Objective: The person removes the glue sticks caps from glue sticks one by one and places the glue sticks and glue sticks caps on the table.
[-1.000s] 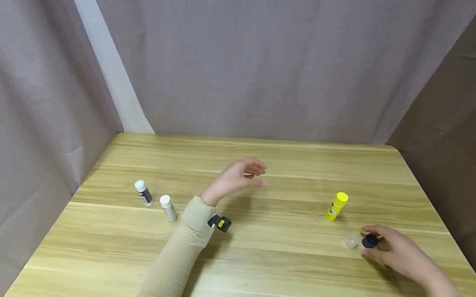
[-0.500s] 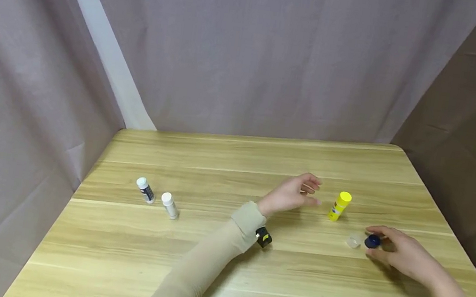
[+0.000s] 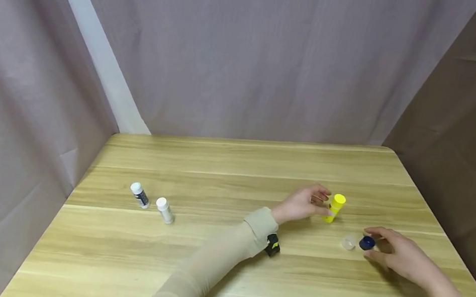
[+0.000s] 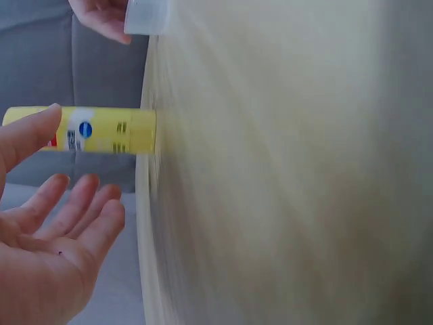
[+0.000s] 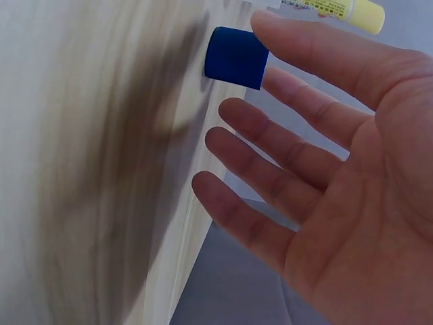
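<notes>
A yellow glue stick point(image 3: 335, 208) stands upright on the table, its label facing the left wrist camera. My left hand point(image 3: 305, 203) is right beside it, thumb apart from the fingers. In the left wrist view the thumb point(image 4: 30, 139) overlaps the glue stick point(image 4: 101, 130), with the other fingers spread below. On the right, a dark blue cap point(image 3: 367, 243) rests on the table, open side up in the head view. My right hand point(image 3: 405, 256) has thumb and forefinger around this cap point(image 5: 235, 58), the other fingers loosely extended.
A small clear cap point(image 3: 348, 242) sits just left of the blue one. Two white-capped tubes stand at the left: one with a dark label point(image 3: 140, 195), one whitish point(image 3: 165, 210). Grey curtains point(image 3: 241, 57) hang behind the wooden table point(image 3: 112, 263).
My left hand has moved right across the table to the glue stick. The right hand has stayed at the blue cap, with little movement.
</notes>
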The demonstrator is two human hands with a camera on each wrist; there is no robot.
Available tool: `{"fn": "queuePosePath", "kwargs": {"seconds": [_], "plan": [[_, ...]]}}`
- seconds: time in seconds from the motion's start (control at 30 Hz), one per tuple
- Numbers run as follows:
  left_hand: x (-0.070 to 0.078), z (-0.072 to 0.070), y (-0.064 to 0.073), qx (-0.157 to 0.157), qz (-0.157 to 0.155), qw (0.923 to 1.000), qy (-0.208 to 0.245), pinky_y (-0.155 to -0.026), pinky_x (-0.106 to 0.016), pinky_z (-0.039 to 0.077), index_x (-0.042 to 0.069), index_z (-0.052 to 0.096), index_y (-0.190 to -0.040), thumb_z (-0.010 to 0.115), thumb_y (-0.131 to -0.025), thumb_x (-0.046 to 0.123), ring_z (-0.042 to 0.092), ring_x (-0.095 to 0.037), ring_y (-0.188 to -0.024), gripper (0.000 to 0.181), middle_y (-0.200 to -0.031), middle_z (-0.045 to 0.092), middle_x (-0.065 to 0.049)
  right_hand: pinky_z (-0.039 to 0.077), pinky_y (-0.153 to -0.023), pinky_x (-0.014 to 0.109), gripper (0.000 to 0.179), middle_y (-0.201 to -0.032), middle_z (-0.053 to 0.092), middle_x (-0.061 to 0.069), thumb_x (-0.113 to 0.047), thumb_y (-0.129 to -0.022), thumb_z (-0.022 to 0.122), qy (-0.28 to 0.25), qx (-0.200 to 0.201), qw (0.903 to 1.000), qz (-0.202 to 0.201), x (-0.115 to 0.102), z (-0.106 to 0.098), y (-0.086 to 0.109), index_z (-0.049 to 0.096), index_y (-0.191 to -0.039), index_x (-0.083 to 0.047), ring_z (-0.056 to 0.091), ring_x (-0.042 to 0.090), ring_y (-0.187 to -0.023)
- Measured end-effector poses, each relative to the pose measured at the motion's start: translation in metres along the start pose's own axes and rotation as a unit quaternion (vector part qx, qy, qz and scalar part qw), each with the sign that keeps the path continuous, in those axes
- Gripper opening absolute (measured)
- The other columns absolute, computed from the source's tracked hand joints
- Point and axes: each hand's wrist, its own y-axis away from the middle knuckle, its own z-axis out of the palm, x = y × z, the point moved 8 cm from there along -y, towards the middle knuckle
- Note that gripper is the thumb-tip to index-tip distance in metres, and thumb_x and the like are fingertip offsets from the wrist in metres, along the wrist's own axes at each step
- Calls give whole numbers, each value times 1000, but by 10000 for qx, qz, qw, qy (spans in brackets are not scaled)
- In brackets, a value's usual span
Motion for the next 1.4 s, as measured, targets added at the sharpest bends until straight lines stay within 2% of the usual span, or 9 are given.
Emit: {"fn": "queuePosePath", "kwargs": {"seconds": [0.17, 0.47, 0.7, 0.9, 1.1, 1.23, 1.4], "plan": [[5, 12, -2, -107, 153, 9997, -185, -85, -14, 47, 5, 60, -129, 78, -90, 19, 62, -7, -98, 45, -113, 66, 0, 44, -90, 65, 61, -129, 57, 34, -27, -92, 76, 4, -4, 9999, 122, 4, -3, 4, 53, -135, 9, 54, 53, -116], [5, 12, 1, -236, 216, 9982, -513, -82, -12, 47, 3, 62, -122, 74, -94, 19, 61, -3, -90, 34, -107, 67, -2, 45, -87, 65, 62, -126, 58, 34, -28, -94, 74, 23, 70, 9998, 161, 11, -8, 11, 50, -137, 9, 56, 54, -112], [3, -2, 11, -210, 158, 9981, -562, -81, -12, 47, 6, 64, -118, 75, -93, 19, 62, -1, -89, 31, -102, 68, 2, 47, -85, 65, 64, -127, 56, 37, -30, -93, 75, 117, 155, 9997, 113, 16, -20, 7, 50, -137, 10, 55, 55, -111], [-1, -15, 25, -289, 161, 9977, -590, -80, -12, 47, 5, 65, -114, 76, -92, 17, 62, -1, -86, 27, -98, 67, 3, 48, -82, 64, 60, -126, 55, 39, -23, -93, 75, 273, 293, 9992, 30, 14, -34, 2, 51, -134, 13, 54, 56, -109], [-10, -32, 47, -292, 90, 9974, -652, -83, -14, 48, 8, 64, -111, 75, -93, 18, 64, -3, -90, 23, -101, 68, 2, 48, -82, 59, 55, -131, 55, 33, -21, -95, 72, 202, 562, 9979, -260, -6, -47, -5, 52, -136, 10, 53, 51, -111], [-15, -42, 61, -284, 110, 9976, -617, -86, -15, 49, 8, 64, -111, 75, -94, 18, 64, -3, -94, 22, -102, 68, 2, 47, -83, 61, 53, -131, 57, 30, -22, -94, 73, 393, 790, 9948, -504, -27, -53, -9, 54, -135, 6, 55, 48, -112], [-21, -50, 77, -375, 163, 9980, -479, -89, -16, 49, 6, 63, -113, 73, -94, 16, 63, -3, -98, 24, -105, 67, 1, 48, -84, 55, 54, -132, 58, 25, -23, -94, 74, 456, 890, 9926, -695, -55, -57, -14, 55, -138, 1, 56, 44, -113]]}}
